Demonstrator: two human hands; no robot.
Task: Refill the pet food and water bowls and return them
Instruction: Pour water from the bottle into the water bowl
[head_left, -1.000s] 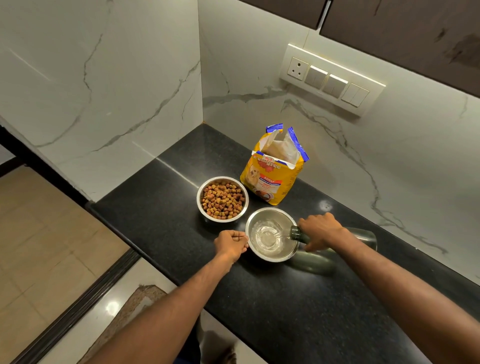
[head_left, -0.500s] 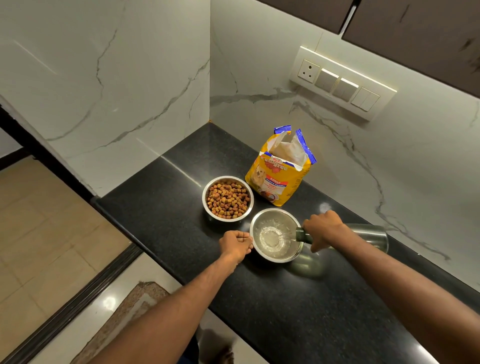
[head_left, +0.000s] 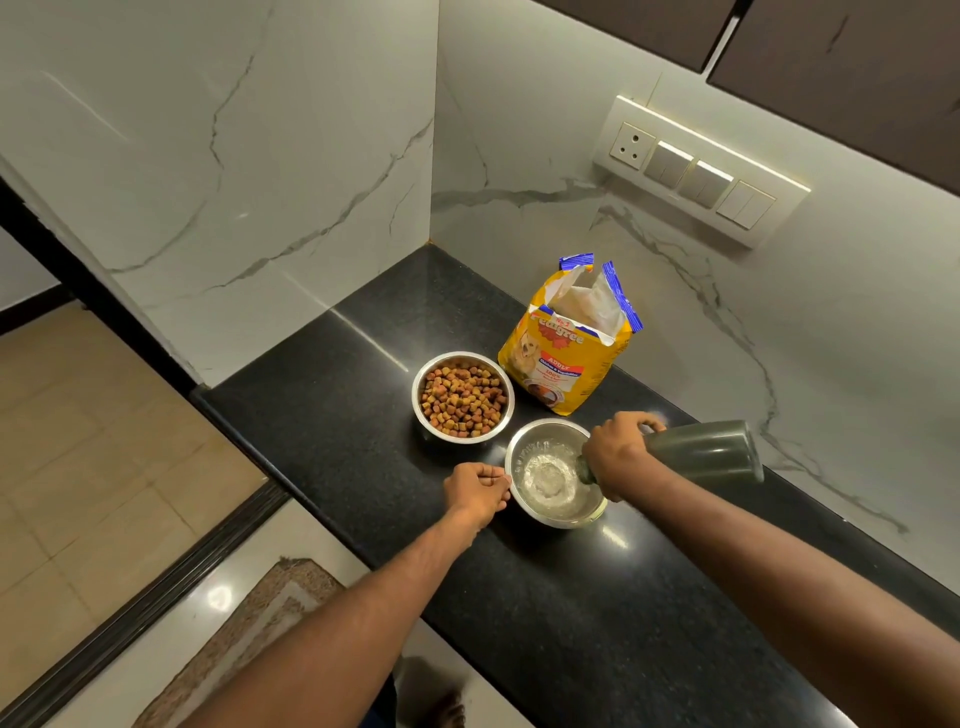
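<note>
Two steel bowls stand on the black counter (head_left: 322, 415). The far bowl (head_left: 462, 397) is full of brown kibble. The near bowl (head_left: 553, 475) holds a little water. My right hand (head_left: 618, 452) grips a dark green bottle (head_left: 701, 452) near its neck and tips it almost level, its mouth over the water bowl with water running in. My left hand (head_left: 480, 491) has curled fingers against the water bowl's left rim, steadying it. An open yellow pet food bag (head_left: 566, 353) stands upright just behind the bowls.
Marble walls meet in a corner behind the counter. A switch panel (head_left: 696, 171) hangs on the right wall, dark cabinets above it. The counter's front edge drops to a tiled floor with a brown mat (head_left: 244, 623) at lower left.
The bottle's base has risen, so it tilts more steeply toward the bowl, and more water lies in the bowl. My left hand stays at the rim. The camera has shifted slightly.
</note>
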